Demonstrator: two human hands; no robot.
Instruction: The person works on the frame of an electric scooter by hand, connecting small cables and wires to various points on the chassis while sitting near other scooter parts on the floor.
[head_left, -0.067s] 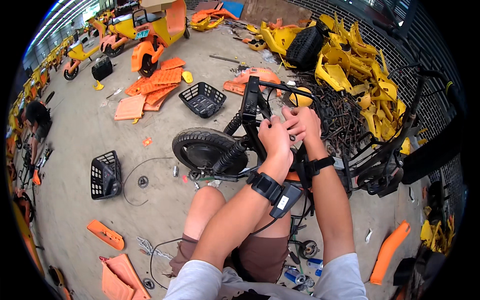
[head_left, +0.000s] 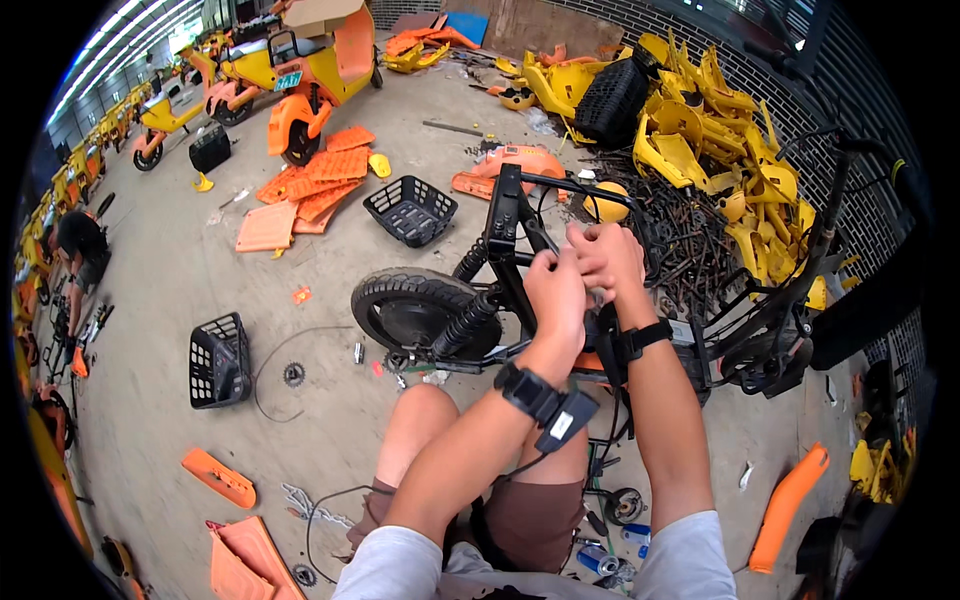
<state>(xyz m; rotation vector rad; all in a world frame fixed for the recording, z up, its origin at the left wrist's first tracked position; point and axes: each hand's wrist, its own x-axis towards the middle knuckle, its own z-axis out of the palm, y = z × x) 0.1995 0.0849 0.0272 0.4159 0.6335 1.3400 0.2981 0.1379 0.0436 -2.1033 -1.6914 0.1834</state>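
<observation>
Both my hands are close together above the black frame (head_left: pixel 506 215) of a stripped scooter. My left hand (head_left: pixel 557 297) is closed, with thumb and fingertips pinched together near the frame's upright part. Just right of it and slightly higher, my right hand (head_left: pixel 612 258) has its fingers curled in toward the left hand. Whatever lies between the fingers is too small and covered to make out. The scooter's rear wheel (head_left: pixel 425 315) and a black coil shock absorber (head_left: pixel 468 322) sit to the left of my hands. A dark strap holds a small black box (head_left: pixel 567 421) at my left wrist.
Black baskets (head_left: pixel 411 211) (head_left: pixel 220 362) lie on the floor to the left, near orange panels (head_left: pixel 318 178). Yellow body parts (head_left: pixel 680 155) are heaped at the far right beside dark metal scraps (head_left: pixel 690 245). Drink cans (head_left: pixel 597 558) lie near my legs. Another person (head_left: pixel 82 245) crouches far left.
The whole scene sits slightly lower and further right in the picture. A small dark ring seen between my fingers before no longer shows clearly. My hands keep nearly the same place over the frame.
</observation>
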